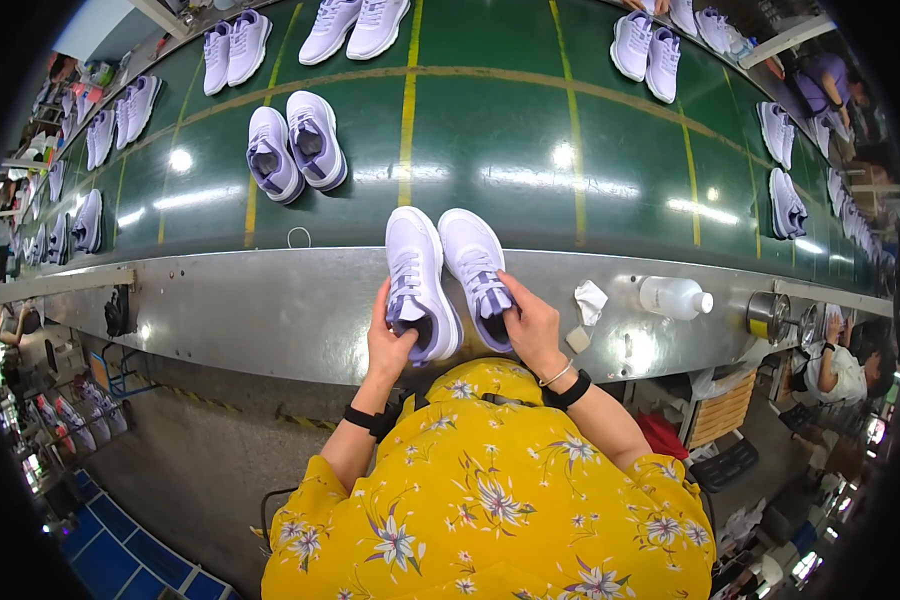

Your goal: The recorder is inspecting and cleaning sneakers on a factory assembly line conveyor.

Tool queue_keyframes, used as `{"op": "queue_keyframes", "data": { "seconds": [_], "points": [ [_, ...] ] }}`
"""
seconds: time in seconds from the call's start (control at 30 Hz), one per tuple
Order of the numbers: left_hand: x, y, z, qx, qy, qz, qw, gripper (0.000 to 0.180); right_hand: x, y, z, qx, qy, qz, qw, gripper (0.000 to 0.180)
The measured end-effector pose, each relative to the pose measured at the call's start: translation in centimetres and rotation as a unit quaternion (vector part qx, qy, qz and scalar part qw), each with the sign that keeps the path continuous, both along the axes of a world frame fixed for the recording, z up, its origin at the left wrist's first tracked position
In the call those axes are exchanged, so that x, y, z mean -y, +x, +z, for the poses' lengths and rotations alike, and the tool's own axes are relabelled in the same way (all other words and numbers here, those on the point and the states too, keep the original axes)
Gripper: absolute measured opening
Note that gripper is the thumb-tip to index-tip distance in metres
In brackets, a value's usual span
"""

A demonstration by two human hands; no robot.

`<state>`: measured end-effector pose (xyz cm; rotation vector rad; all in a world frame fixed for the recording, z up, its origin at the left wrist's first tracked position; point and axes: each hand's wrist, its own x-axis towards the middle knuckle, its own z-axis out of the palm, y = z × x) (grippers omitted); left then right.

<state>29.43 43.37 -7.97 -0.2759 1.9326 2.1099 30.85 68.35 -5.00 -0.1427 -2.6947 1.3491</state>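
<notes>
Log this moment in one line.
left grip: left shoe; right grip: right shoe; bottle: on metal ledge; more shoes: on green belt

3 o'clock: translucent bottle [670, 297] sits near crumpled white wad [590, 302] | 4 o'clock: wooden slats [722, 410] | 8 o'clock: blue panels [110, 565]

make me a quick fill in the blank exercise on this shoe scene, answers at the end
1. The left hand holds the left shoe and the right hand holds the right shoe, with both toes pointing ____ the person.
2. On the metal ledge, the plastic bottle is to the ____ of both hands.
3. The main colour of the floral top is ____.
4. Beyond the ledge, the belt is ____ with yellow lines.

Missing words: away from; right; yellow; green.
</notes>
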Motion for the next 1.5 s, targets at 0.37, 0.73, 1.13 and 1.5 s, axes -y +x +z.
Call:
{"op": "queue_keyframes", "data": {
  "seconds": [0.37,0.73,1.13,1.5],
  "points": [
    [-1.0,-0.3,2.0,-0.112,-0.130,-0.011,0.985,0.087,-1.8,-0.1,0.6,-0.188,0.155,0.013,0.970,0.048],
    [1.8,-3.7,6.3,-0.221,-0.418,-0.102,0.875,0.061,-2.5,1.0,0.8,-0.124,0.070,-0.032,0.989,0.051],
    [-13.2,-2.8,4.5,-0.147,-0.479,-0.310,0.808,0.057,-7.8,4.9,-3.6,0.001,0.018,-0.125,0.992,0.029],
    [-14.7,-1.4,3.2,-0.243,-0.470,-0.362,0.767,0.037,-14.4,4.8,-7.8,0.028,0.155,-0.175,0.972,0.047]
  ]
}}
